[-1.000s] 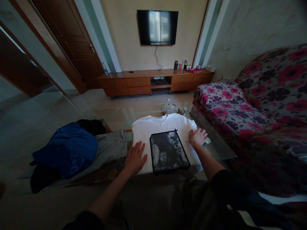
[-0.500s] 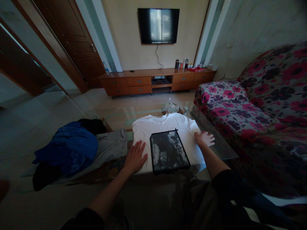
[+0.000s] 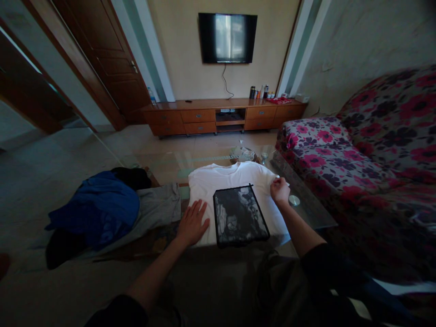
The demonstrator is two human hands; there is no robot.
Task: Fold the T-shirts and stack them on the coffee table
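A white T-shirt [image 3: 204, 181] with a dark, black-edged print [image 3: 240, 215] lies spread over a glass table in front of me, its neckline at the far side. My left hand [image 3: 193, 222] rests flat on the shirt's left part, fingers stretched out. At the shirt's right side, my right hand [image 3: 279, 190] is closed, pinching the sleeve; a bit of white cloth shows beyond its fingers.
Blue and black clothes [image 3: 98, 209] lie heaped at the left on a grey garment [image 3: 160, 204]. A small round object [image 3: 294, 200] sits on the glass table [image 3: 316, 215] right of the shirt. A flowered sofa [image 3: 361, 168] stands at the right, a wooden cabinet [image 3: 197, 117] beyond.
My right hand has gone from lying spread at the shirt's right edge to closing on the sleeve, slightly farther up and left. The round object beside it now shows. My left hand stays put.
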